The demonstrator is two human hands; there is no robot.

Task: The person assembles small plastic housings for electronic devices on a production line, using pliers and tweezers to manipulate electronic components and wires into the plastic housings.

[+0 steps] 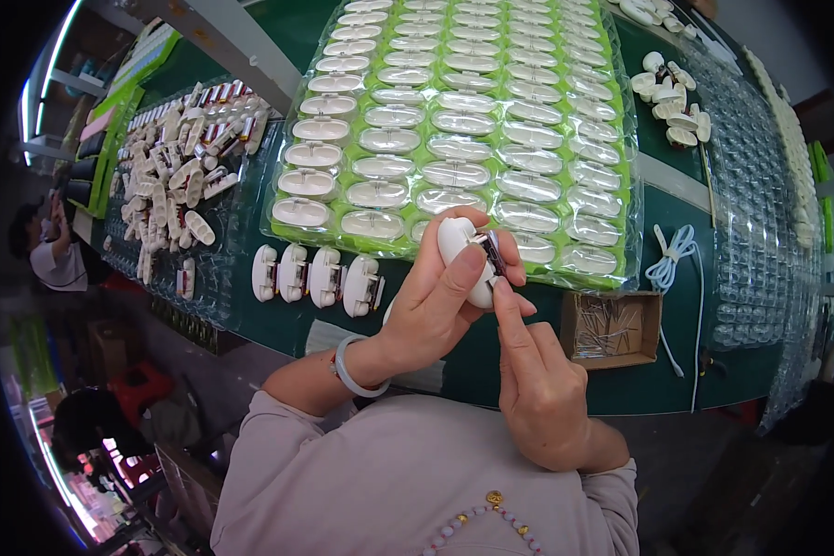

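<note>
Near the table's front edge, my left hand (pixel 433 320) is closed around a white oval plastic device (pixel 453 239) with a dark, shiny cylinder along its open side. My right hand (pixel 545 403) is closed, its thumb and index finger pressed to the lower end of the same device. Whether a small part sits between those fingertips is hidden. To the left of my hands, several similar white devices (pixel 325 277) stand in a row, their dark cylinders facing right. Right of my hands is a small cardboard box (pixel 612 360) with thin metal pins (pixel 610 326) in it.
Beyond my hands lies a large green tray (pixel 337 221) of white oval pieces under clear plastic. Loose white parts (pixel 171 176) are heaped at left, beside a metal post (pixel 222 46). At right are a coiled white cable (pixel 674 259), more white parts (pixel 672 104) and clear plastic trays (pixel 760 213).
</note>
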